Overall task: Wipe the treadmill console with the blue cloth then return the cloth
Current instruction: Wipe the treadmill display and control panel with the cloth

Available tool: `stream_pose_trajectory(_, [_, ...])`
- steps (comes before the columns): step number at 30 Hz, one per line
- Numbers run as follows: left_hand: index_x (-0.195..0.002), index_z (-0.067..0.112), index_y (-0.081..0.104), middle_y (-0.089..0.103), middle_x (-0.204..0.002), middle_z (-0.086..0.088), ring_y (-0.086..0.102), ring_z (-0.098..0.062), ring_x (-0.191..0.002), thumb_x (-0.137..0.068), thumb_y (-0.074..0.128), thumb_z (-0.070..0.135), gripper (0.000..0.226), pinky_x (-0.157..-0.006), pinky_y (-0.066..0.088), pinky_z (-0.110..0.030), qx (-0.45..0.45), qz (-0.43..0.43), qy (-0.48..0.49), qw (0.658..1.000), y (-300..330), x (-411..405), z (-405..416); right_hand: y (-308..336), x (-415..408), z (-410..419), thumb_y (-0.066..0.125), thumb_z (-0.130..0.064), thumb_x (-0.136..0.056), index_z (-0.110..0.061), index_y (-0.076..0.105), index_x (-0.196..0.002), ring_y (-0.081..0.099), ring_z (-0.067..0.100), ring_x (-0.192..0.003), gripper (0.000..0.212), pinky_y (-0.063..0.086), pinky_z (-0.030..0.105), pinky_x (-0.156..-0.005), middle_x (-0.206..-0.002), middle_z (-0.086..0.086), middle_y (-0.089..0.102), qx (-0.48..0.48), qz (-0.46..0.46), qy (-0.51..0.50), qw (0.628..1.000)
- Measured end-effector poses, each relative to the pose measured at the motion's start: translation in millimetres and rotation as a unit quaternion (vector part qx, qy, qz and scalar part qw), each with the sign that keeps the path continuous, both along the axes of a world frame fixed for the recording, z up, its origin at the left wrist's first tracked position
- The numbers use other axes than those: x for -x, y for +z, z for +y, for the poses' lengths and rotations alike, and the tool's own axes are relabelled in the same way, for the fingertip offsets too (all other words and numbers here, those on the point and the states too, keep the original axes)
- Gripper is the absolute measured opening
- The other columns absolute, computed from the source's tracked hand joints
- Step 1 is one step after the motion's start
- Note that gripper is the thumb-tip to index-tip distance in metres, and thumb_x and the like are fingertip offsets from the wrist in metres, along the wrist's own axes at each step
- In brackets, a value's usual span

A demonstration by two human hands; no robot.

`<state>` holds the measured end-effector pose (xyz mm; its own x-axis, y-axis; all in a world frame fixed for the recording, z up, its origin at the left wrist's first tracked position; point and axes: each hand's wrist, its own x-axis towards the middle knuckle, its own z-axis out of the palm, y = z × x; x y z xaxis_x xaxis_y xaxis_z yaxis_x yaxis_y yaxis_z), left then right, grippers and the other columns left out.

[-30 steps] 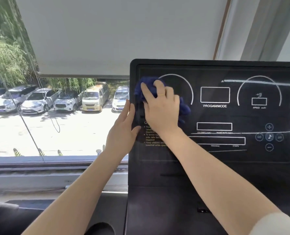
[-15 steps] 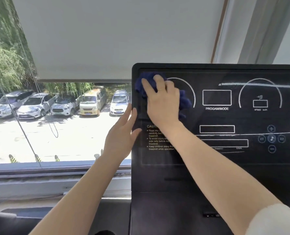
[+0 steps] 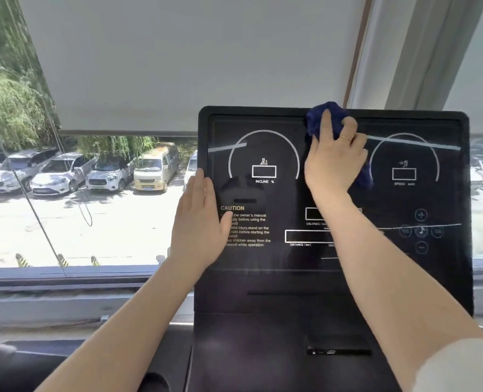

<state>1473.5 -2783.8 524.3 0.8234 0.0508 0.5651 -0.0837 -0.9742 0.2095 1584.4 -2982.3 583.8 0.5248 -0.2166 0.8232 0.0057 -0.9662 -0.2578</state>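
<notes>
Two bare forearms reach up from the near edge: the left hand (image 3: 199, 219) lies flat with fingers straight against the left border of the one treadmill console (image 3: 263, 278), holding nothing. The right hand (image 3: 333, 159) presses the single blue cloth (image 3: 326, 114) to the top middle of the panel, its grip curled around the bunched fabric. The wad runs from above the fingertips at the console's upper rim down to the right of the palm. Beyond the console, left of both hands, one half-lowered blind (image 3: 178, 60) hangs above four clearly visible parked vehicles (image 3: 155, 168).
</notes>
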Motion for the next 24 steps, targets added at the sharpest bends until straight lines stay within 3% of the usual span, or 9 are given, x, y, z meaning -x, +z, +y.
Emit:
stream_pose_trajectory(3, [-0.146, 0.003, 0.005, -0.002, -0.155, -0.013, 0.001, -0.026, -0.143, -0.093, 0.042, 0.035, 0.072, -0.115, 0.006, -0.032, -0.012, -0.035, -0.041, 0.998, 1, 5, -28, -14, 9, 21, 0.068, -0.019, -0.077, -0.016, 0.056, -0.128, 0.056, 0.037, -0.083, 0.053, 0.044, 0.038, -0.065, -0.121, 0.020, 0.057, 0.121, -0.069, 0.055, 0.989])
stream_pose_trajectory(5, [-0.145, 0.000, 0.011, 0.004, -0.155, -0.015, 0.006, -0.028, -0.143, -0.090, 0.049, 0.034, 0.075, -0.113, 0.007, -0.032, -0.014, -0.055, -0.060, 0.997, 2, 2, -47, -29, 10, 11, 0.068, -0.017, -0.074, -0.017, 0.059, -0.125, 0.053, 0.034, -0.080, 0.052, 0.043, 0.037, -0.060, -0.117, 0.017, 0.058, 0.228, -0.106, 0.096, 0.963])
stream_pose_trajectory(7, [-0.144, -0.002, 0.014, 0.007, -0.154, -0.017, 0.009, -0.030, -0.142, -0.087, 0.054, 0.037, 0.080, -0.113, 0.009, -0.033, -0.015, -0.057, -0.061, 0.996, 3, -3, -65, -32, 11, -10, 0.060, -0.019, -0.079, -0.020, 0.058, -0.126, 0.048, 0.032, -0.082, 0.047, 0.042, 0.038, -0.060, -0.118, 0.013, 0.056, 0.272, -0.120, 0.146, 0.944])
stream_pose_trajectory(11, [-0.139, -0.005, 0.028, 0.025, -0.148, -0.023, 0.027, -0.035, -0.136, -0.076, 0.069, 0.041, 0.088, -0.110, 0.026, -0.039, -0.044, -0.040, -0.049, 0.997, -7, -11, -93, -15, -2, -83, 0.044, -0.027, -0.082, -0.022, 0.058, -0.126, 0.053, 0.040, -0.083, 0.047, 0.045, 0.042, -0.063, -0.119, 0.017, 0.057, 0.160, -0.079, 0.132, 0.975])
stream_pose_trajectory(14, [-0.125, 0.002, 0.052, 0.057, -0.115, -0.017, 0.059, -0.032, -0.100, -0.060, 0.083, 0.038, 0.080, -0.081, 0.049, -0.040, -0.069, -0.062, -0.048, 0.995, -20, -10, -104, -8, -10, -140, 0.043, -0.024, -0.086, -0.019, 0.054, -0.131, 0.051, 0.046, -0.088, 0.046, 0.043, 0.046, -0.066, -0.122, 0.022, 0.053, 0.077, -0.060, 0.064, 0.993])
stream_pose_trajectory(16, [-0.114, 0.010, 0.061, 0.058, -0.096, -0.009, 0.057, -0.024, -0.082, -0.054, 0.085, 0.037, 0.069, -0.071, 0.048, -0.036, -0.075, -0.112, -0.049, 0.990, -27, -7, -108, -9, -14, -145, 0.049, -0.021, -0.087, -0.017, 0.053, -0.132, 0.051, 0.046, -0.091, 0.045, 0.042, 0.048, -0.070, -0.124, 0.023, 0.052, 0.039, -0.053, 0.045, 0.997])
stream_pose_trajectory(18, [-0.109, 0.015, 0.062, 0.056, -0.090, -0.005, 0.046, -0.019, -0.081, -0.056, 0.084, 0.035, 0.061, -0.071, 0.043, -0.035, -0.084, -0.157, -0.062, 0.982, -33, -6, -113, -14, -12, -126, 0.058, -0.020, -0.084, -0.017, 0.056, -0.129, 0.053, 0.045, -0.090, 0.045, 0.044, 0.047, -0.070, -0.122, 0.021, 0.054, 0.026, -0.072, 0.039, 0.996])
stream_pose_trajectory(21, [-0.099, 0.017, 0.066, 0.057, -0.085, -0.003, 0.047, -0.018, -0.075, -0.062, 0.081, 0.031, 0.042, -0.070, 0.031, -0.031, -0.131, -0.201, -0.091, 0.966, -39, -4, -122, -45, 5, -88, 0.068, -0.019, -0.074, -0.022, 0.062, -0.121, 0.051, 0.034, -0.083, 0.047, 0.042, 0.037, -0.063, -0.115, 0.013, 0.060, 0.146, -0.128, 0.100, 0.976])
stream_pose_trajectory(24, [-0.090, 0.021, 0.069, 0.059, -0.080, 0.001, 0.055, -0.020, -0.067, -0.076, 0.059, 0.033, 0.021, -0.067, 0.029, -0.030, -0.189, -0.201, -0.102, 0.956, -48, -4, -131, -72, 14, -85, 0.063, -0.014, -0.075, -0.025, 0.060, -0.123, 0.042, 0.027, -0.086, 0.049, 0.033, 0.038, -0.064, -0.119, 0.007, 0.052, 0.267, -0.148, 0.185, 0.934])
